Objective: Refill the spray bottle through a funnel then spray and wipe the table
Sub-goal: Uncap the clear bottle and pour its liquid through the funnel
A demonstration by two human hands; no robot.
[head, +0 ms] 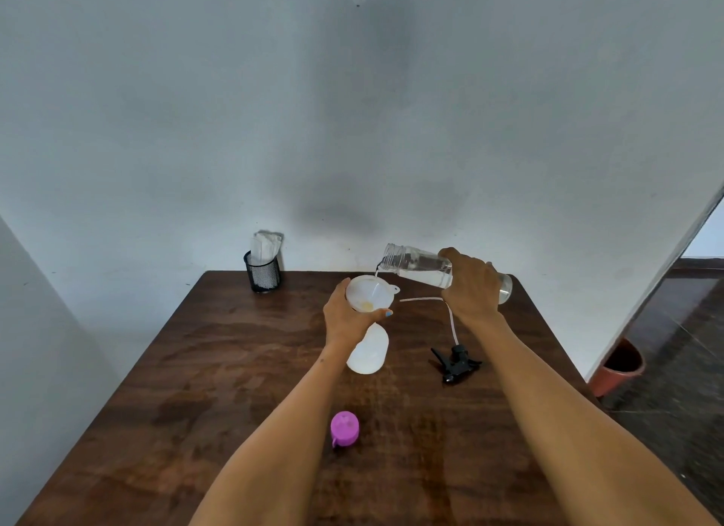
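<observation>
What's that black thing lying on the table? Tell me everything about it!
It's the spray head, taken off the spray bottle. It looks like black plastic, with a trigger and a nozzle, and lies on its side on the brown table, right of the bottle. A thin clear tube runs from it across the table toward the wall. No hand touches it.

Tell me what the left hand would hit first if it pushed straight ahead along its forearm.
Probably nothing on the table; past the left hand lies the pale wall, though depth is unclear.
</observation>
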